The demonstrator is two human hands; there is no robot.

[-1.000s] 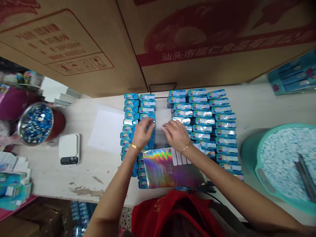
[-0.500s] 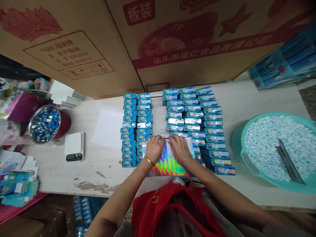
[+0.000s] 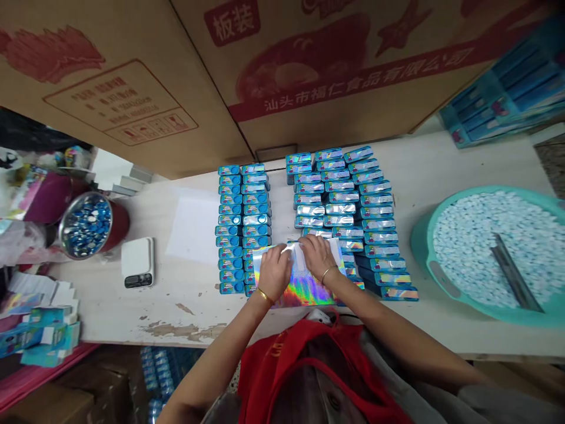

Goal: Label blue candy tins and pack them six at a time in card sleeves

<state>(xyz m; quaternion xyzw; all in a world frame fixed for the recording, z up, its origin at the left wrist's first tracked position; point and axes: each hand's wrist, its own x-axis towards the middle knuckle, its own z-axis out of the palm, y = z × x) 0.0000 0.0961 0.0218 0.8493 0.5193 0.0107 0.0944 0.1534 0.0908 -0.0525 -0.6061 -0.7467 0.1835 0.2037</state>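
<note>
Silver rainbow-sheened sheet [image 3: 309, 288] under left hand [image 3: 274, 273] and right hand [image 3: 318, 258] near its far edge, both half-curled, grip unclear

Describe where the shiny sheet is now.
In the head view, the shiny sheet is just below centre, beneath the left hand and right hand, beside blue tins.

The white tabletop [image 3: 174, 291] has brown worn patches [image 3: 185, 331] near its front edge. On it, left to right, are a red bowl [image 3: 120, 225], a scale [image 3: 138, 259], a sheet of white paper [image 3: 192, 224], two columns of blue tins [image 3: 230, 231], three more such columns to their right, and a green tub [image 3: 421, 238]. Large cartons [image 3: 335, 109] line the back, with blue packs [image 3: 498, 112] at the back right.
</note>
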